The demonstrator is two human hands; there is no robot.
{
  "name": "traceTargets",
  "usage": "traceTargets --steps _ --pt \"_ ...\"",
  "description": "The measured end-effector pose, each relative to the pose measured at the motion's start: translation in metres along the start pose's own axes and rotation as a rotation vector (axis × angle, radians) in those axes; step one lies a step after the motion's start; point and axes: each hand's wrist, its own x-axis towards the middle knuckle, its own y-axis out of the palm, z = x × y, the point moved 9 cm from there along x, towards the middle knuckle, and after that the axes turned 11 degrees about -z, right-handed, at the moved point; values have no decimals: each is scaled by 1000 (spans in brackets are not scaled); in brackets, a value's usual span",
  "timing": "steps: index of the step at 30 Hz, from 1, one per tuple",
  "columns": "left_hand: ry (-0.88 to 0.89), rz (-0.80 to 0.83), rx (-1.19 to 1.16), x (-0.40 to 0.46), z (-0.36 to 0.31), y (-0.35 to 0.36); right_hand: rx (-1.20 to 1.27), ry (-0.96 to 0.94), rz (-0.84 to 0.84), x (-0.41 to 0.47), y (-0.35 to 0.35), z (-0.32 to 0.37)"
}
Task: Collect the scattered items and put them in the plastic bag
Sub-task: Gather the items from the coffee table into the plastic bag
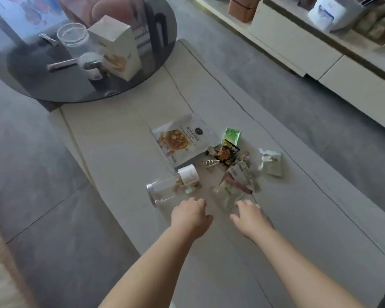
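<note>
Scattered items lie on a low white table [125, 138]. A large white snack pouch [182, 141] lies flat, with a green packet [232, 135] and a black-and-orange wrapper [228, 153] to its right. A clear jar [171, 187] lies on its side beside a gold clip [209, 162]. Several pale sachets [238, 178] and a crumpled white packet [271, 162] lie further right. My left hand [190, 215] hovers just below the jar, fingers loosely bent and holding nothing. My right hand [250, 215] reaches toward the sachets, also holding nothing. No plastic bag is recognisable.
A round dark glass table [31, 70] overlaps the white table's far end and carries a cream box [116, 47], a clear jar [72, 38] and a small cup [91, 65]. White low cabinets [298, 45] run along the right. Grey floor surrounds the table.
</note>
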Motion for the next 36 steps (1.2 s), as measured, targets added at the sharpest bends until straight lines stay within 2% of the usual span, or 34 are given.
traceTargets --steps 5,9,15,20,27,31,36 --pt "88 -8 -43 49 -32 27 58 92 -98 53 -6 -31" --pt "108 -88 -75 87 -52 47 102 131 -182 98 1 -49" --pt "18 -201 -78 116 -55 66 95 165 -288 120 24 -52" --pt "-61 -175 -78 115 -49 77 38 167 -393 116 28 -53" --pt "-154 -122 -118 107 -39 88 61 196 -384 114 33 -49" --pt "-164 -106 -132 95 -33 92 132 221 -292 101 46 -46" --pt "-209 -65 -203 69 -23 93 158 151 -161 72 58 -39"
